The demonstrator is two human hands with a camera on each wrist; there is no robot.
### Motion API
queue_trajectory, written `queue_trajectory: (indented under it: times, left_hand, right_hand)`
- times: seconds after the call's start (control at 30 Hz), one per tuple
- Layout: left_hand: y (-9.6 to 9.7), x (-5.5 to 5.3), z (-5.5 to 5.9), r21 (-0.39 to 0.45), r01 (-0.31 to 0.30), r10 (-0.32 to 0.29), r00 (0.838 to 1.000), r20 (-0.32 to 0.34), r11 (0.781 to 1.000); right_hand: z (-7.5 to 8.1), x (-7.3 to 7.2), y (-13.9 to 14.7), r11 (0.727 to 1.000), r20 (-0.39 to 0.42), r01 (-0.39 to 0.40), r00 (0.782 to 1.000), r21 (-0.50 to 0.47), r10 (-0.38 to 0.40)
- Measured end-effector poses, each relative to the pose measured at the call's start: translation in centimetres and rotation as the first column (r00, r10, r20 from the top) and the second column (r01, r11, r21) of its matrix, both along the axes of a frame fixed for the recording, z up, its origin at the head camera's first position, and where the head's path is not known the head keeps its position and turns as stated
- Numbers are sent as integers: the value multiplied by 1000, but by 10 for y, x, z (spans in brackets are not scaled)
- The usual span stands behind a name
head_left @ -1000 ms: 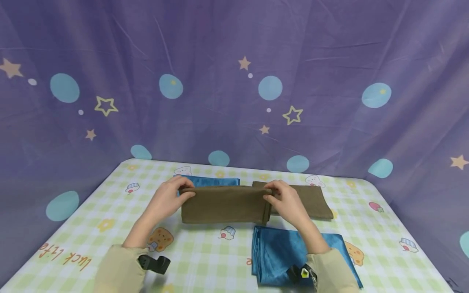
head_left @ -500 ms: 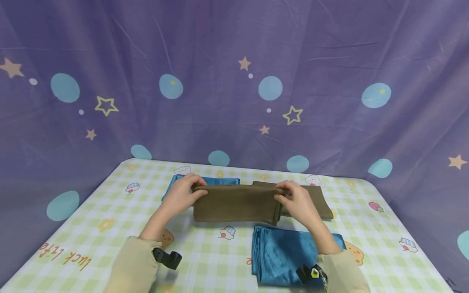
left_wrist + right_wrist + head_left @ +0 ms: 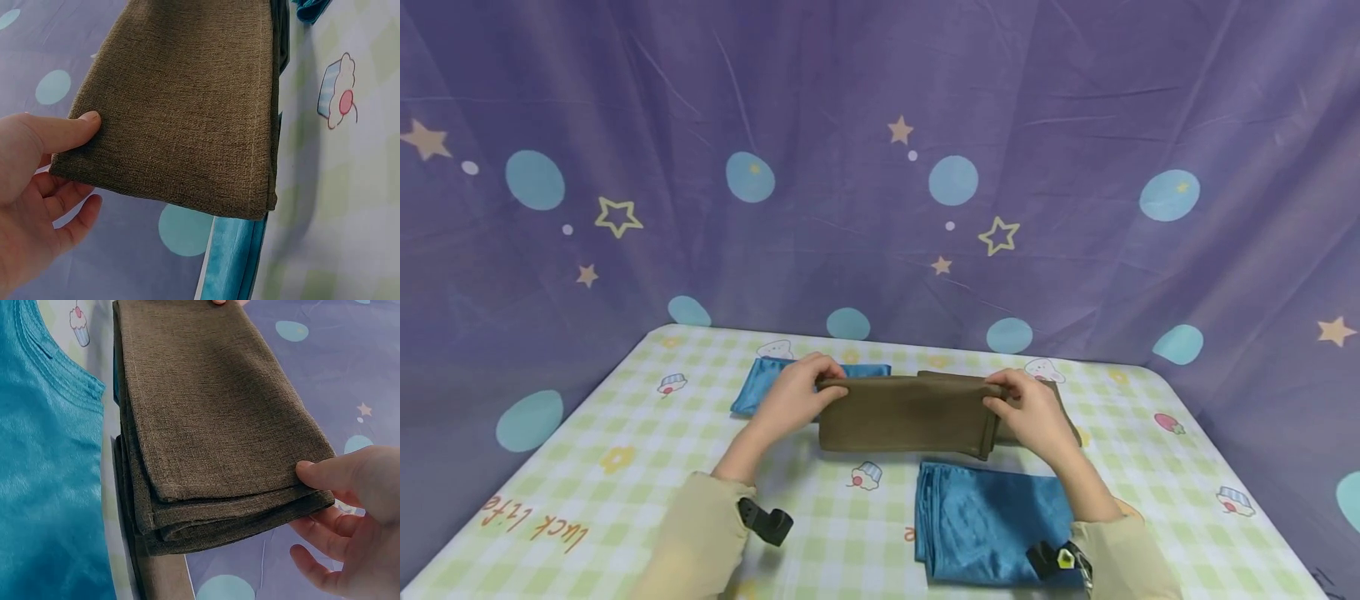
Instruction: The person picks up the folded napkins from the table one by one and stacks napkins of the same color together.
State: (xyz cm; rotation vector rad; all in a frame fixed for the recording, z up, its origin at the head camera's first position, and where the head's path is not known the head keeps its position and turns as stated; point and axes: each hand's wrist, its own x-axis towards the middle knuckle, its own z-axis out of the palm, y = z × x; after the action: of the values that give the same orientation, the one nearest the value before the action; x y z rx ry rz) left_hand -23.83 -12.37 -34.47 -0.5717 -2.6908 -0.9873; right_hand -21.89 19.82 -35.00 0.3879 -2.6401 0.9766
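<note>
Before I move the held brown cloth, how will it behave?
The held cloth likely grips well, given its coarse weave. It may sag little, hanging nearly flat. Its layers could fan apart, gaping near the right hand.

matt, rough-woven brown cloth (image 3: 178, 112), glossy smooth blue cloth (image 3: 53, 475)

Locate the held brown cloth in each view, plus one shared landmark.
Head: held cloth, just right of and below centre, between left hand and right hand.
Left wrist: held cloth, upper middle, cut off at top.
Right wrist: held cloth, centre, reaching the top edge.
Shared landmark: cupcake print, below held cloth in head; upper right in left wrist; upper left in right wrist.
</note>
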Motion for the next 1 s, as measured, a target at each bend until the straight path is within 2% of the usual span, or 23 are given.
queue_trajectory:
  times: [0.7,1.0]
  left_hand:
    - [39,-17,-1,22,63,-63,998,-2,998]
    - [54,-19,4,17,68,-68,998,-16,998]
  right_hand:
    - [5,0,36,997,33,80,996,8,-80]
    - [6,-1,49,996,36,91,995,16,-92]
